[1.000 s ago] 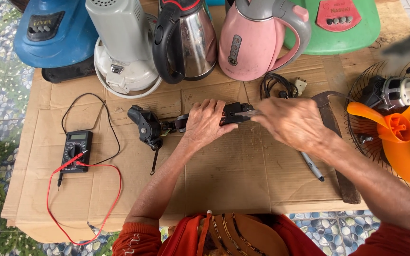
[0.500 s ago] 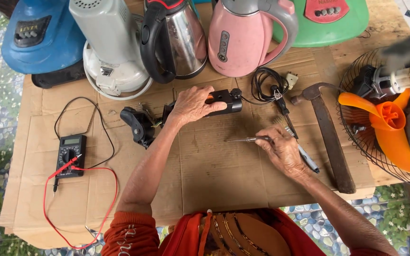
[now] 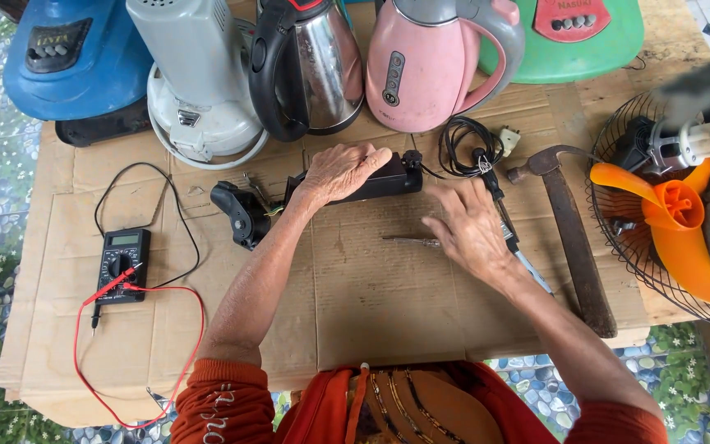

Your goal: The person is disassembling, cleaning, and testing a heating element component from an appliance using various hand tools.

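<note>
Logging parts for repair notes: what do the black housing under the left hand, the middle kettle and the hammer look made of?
Black housing under the left hand: likely moulded plastic, matte, dull even sheen. Middle kettle: polished metal body, mirror reflections; glossy black handle, probably plastic. Hammer: dark metal head, brown wooden-looking handle, worn.

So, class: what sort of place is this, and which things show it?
Probably a small appliance repair bench: a multimeter with leads, a hammer, and kettles lined up on cardboard.
</note>
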